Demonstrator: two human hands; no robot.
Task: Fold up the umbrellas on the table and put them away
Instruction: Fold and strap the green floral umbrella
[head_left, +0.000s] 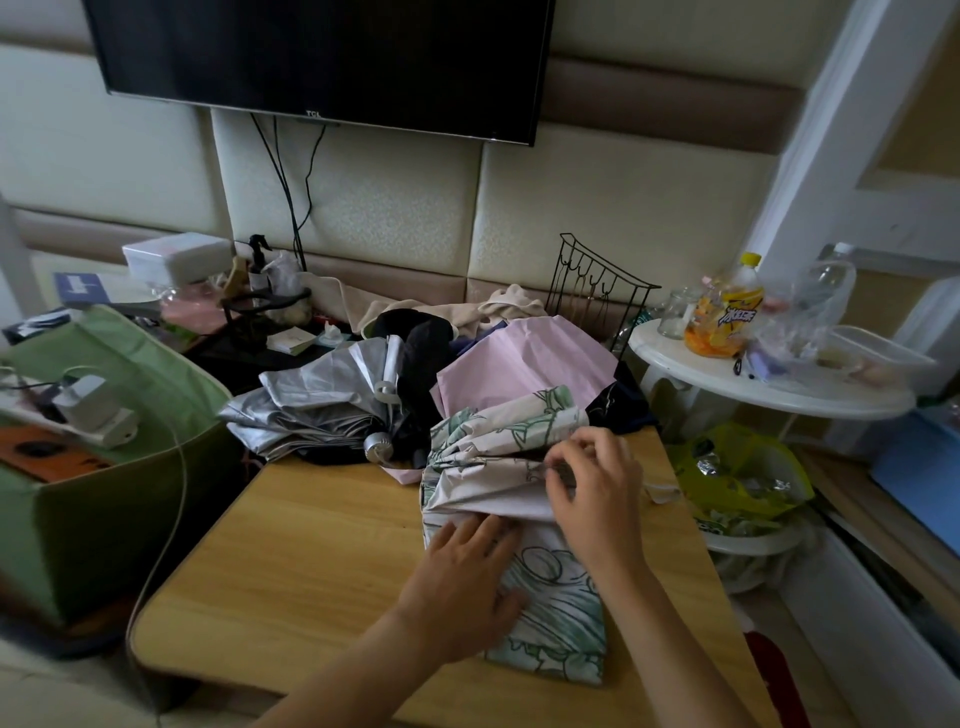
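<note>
A collapsed umbrella with a green leaf print (550, 592) lies on the wooden table (311, 551) in front of me. My left hand (462, 582) lies flat on its canopy, fingers straight, pressing the fabric down. My right hand (592, 488) pinches a fold of the same canopy near its middle. Behind it lies a pink umbrella (519, 364). A silver umbrella (317, 405) with a silver handle rests to the left, beside black fabric (421, 343).
A green fabric box (109, 499) holding a charger and cable stands at the left. A white round stand (769, 384) with bottles and jars is at the right, with a bin (748, 478) below it. A black wire rack (592, 291) and a TV (317, 57) are behind.
</note>
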